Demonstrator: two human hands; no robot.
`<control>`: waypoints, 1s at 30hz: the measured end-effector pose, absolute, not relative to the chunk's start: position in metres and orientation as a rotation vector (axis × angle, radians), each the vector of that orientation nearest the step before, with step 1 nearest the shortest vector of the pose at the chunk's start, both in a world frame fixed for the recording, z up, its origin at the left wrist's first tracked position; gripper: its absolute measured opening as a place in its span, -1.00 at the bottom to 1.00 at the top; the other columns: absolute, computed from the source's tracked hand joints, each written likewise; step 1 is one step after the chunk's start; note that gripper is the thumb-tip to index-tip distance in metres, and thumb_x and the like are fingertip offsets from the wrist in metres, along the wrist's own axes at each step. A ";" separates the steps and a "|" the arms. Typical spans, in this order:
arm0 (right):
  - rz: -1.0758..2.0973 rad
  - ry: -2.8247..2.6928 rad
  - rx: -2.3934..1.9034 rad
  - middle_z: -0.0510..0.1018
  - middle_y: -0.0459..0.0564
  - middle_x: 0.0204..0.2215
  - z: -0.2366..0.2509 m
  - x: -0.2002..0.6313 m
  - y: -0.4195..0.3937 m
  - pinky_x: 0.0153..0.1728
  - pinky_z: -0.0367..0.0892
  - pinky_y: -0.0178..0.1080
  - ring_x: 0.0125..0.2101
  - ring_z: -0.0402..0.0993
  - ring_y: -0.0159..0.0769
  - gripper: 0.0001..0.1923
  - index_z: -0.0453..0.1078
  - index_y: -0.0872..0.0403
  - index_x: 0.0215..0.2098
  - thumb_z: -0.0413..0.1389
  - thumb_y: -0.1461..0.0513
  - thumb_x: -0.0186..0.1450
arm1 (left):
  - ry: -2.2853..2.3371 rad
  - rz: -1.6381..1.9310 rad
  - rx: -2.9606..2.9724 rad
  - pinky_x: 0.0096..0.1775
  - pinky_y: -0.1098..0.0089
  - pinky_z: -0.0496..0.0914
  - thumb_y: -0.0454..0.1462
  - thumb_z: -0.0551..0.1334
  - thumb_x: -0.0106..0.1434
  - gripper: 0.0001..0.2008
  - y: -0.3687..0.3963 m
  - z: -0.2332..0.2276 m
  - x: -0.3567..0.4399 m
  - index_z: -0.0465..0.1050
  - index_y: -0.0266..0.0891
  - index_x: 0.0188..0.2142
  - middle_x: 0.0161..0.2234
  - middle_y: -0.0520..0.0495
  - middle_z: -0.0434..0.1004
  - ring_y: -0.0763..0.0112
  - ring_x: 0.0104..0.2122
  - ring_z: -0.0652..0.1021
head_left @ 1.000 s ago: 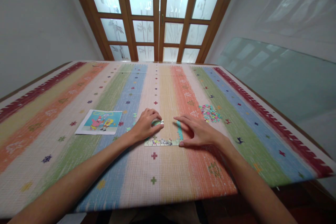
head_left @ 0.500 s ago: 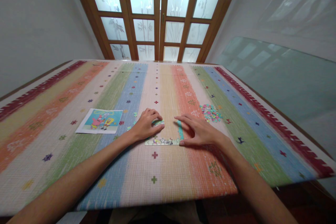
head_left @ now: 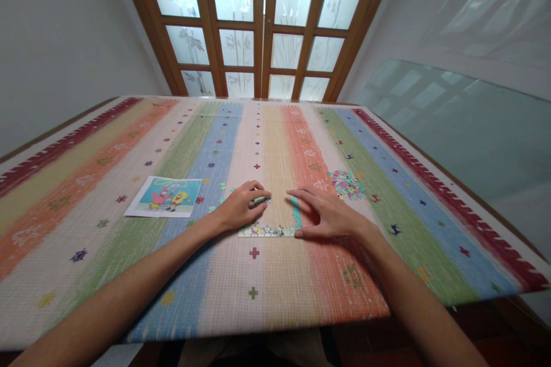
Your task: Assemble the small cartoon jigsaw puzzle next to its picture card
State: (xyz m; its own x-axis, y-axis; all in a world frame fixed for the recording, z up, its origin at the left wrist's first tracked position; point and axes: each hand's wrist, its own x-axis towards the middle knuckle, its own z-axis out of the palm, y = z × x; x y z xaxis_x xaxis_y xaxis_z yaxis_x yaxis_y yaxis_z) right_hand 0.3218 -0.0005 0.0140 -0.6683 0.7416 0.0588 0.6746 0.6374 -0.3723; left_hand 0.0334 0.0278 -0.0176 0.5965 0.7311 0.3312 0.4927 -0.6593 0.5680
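My left hand [head_left: 244,205] has its thumb and fingers closed on a small light-green strip of jigsaw puzzle pieces [head_left: 260,200], partly hidden by the fingers. Below it, a joined bottom row of puzzle pieces [head_left: 269,231] lies on the tablecloth. A turquoise side strip of the puzzle [head_left: 297,212] rises from that row's right end. My right hand [head_left: 325,212] curves around this strip with thumb and fingers apart, the index tip near its top and the thumb by the lower corner. A few loose green pieces [head_left: 222,187] lie left of my left hand.
A heap of loose colourful puzzle pieces [head_left: 346,184] lies beyond my right hand. A printed cartoon picture [head_left: 166,197] rests to the left. The striped tablecloth [head_left: 253,315] covers the table, with a wooden glass-paned door [head_left: 263,46] behind.
The green strip in my left hand appears slightly lifted and tilted. My right hand has hardly moved.
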 end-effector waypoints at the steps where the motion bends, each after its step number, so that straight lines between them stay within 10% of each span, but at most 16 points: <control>1: 0.475 -2.652 -1.163 0.41 0.20 0.25 0.014 0.322 -0.001 0.08 0.43 0.15 0.12 0.47 0.15 -0.10 0.18 -0.07 0.43 0.31 -0.10 0.22 | 0.973 0.771 2.402 -0.02 0.17 0.46 -0.27 0.20 0.37 -0.75 0.028 -0.018 0.034 0.60 -0.16 -0.03 -0.10 -0.16 0.53 0.23 -0.12 0.54; 30: 0.449 -2.631 -1.122 0.44 0.18 0.22 0.010 0.324 0.001 0.09 0.43 0.10 0.12 0.47 0.11 -0.15 0.23 -0.04 0.39 0.29 -0.12 0.23 | 1.033 0.800 2.377 -0.17 0.23 0.46 -0.33 0.22 0.27 -0.89 0.029 -0.018 0.037 0.51 -0.21 -0.23 -0.19 -0.13 0.55 0.30 -0.28 0.53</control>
